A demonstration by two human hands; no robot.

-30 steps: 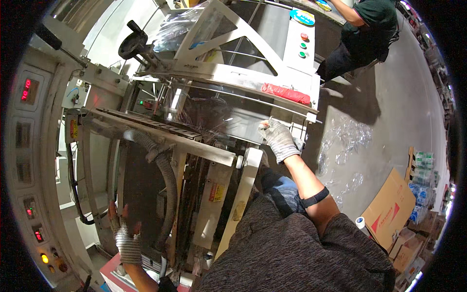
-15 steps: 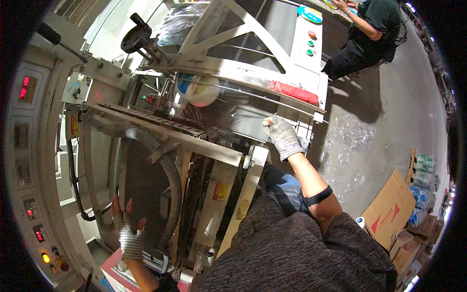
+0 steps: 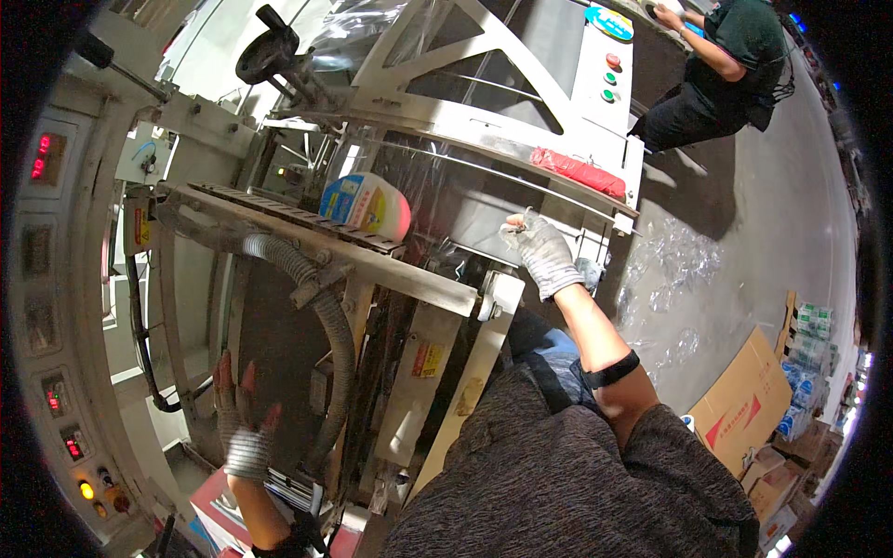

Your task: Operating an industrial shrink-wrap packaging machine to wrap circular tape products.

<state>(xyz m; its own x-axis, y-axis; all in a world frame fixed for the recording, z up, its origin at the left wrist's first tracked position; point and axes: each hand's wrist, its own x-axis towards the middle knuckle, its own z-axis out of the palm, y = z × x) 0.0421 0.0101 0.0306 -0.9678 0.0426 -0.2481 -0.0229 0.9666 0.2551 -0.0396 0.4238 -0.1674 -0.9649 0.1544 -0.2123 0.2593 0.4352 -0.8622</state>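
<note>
The packaging machine (image 3: 484,121) fills the view. A white jug with a blue label (image 3: 365,206), absent one second ago, now lies on the slatted conveyor (image 3: 279,216), left of the right hand (image 3: 541,253). That gloved grip is pinching the clear film (image 3: 465,200). The left hand (image 3: 237,414), fingers spread, has stayed low beside the grey hose (image 3: 326,316), touching nothing.

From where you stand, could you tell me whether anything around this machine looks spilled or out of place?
Yes: crumpled clear plastic scraps lie scattered over the grey floor to the right of the machine, past the right hand, which rests on the clear film. Nothing else looks spilled, and the white container lies on its side on the conveyor.
</note>
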